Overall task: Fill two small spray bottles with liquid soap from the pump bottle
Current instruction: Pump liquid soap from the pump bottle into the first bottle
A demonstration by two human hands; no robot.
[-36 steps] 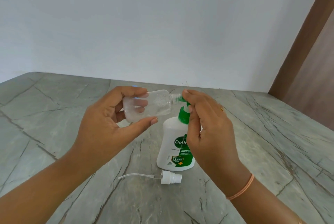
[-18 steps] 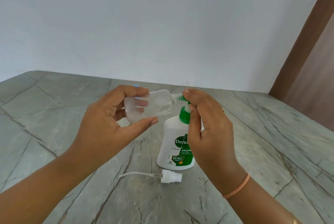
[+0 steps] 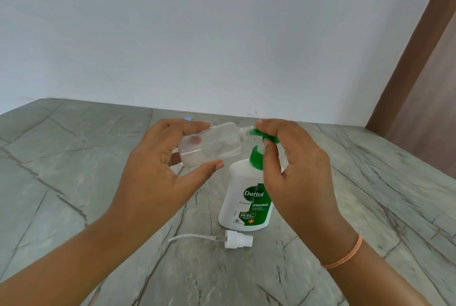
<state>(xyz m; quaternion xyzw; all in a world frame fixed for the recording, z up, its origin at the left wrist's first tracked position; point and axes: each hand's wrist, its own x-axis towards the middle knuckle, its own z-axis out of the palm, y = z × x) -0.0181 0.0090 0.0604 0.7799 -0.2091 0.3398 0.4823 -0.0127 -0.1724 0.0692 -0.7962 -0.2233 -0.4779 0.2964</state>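
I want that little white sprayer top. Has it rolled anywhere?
No. The sprayer top lies where it was, just in front of the pump bottle, its tube pointing left.

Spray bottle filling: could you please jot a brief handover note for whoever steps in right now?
Left hand holds the spray bottle tilted, mouth at the nozzle of the pump bottle.
Right hand pinches the pump head.
Spray cap lies on the counter in front of the pump bottle.
Done: cap off, bottle partly filled.
Left: finish filling, refit cap, fill the second bottle, which is not in view.
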